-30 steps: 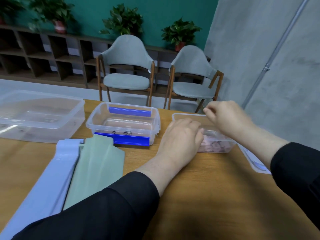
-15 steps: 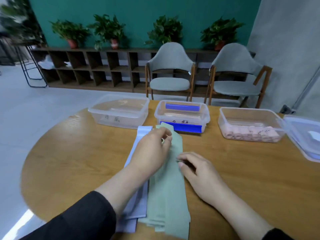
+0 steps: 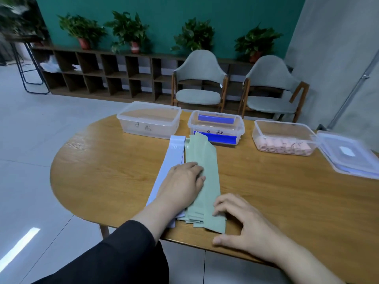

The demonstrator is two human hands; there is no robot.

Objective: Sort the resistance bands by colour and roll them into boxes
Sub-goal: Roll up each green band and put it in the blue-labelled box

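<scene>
Fingers of the right hand (image 3: pixel 244 226) are loosely spread and slightly bent, their tips resting on the near right corner of the green bands (image 3: pixel 205 181) close to the near edge of the worktop (image 3: pixel 102 171); they grip nothing. Just farther and to the left, the left hand (image 3: pixel 182 185) lies palm down with straight fingers pressing on the seam where the green bands meet the pale lilac bands (image 3: pixel 172 158). Both stacks lie flat, side by side and touching, running away toward the boxes. Along the far side stand three clear boxes: an empty-looking left box (image 3: pixel 149 121), a middle box (image 3: pixel 216 128) with blue clips, touching the green bands' far end, and a right box (image 3: pixel 285 138) holding rolled pink bands (image 3: pixel 283 147). A lid (image 3: pixel 348 154) lies at the far right
</scene>
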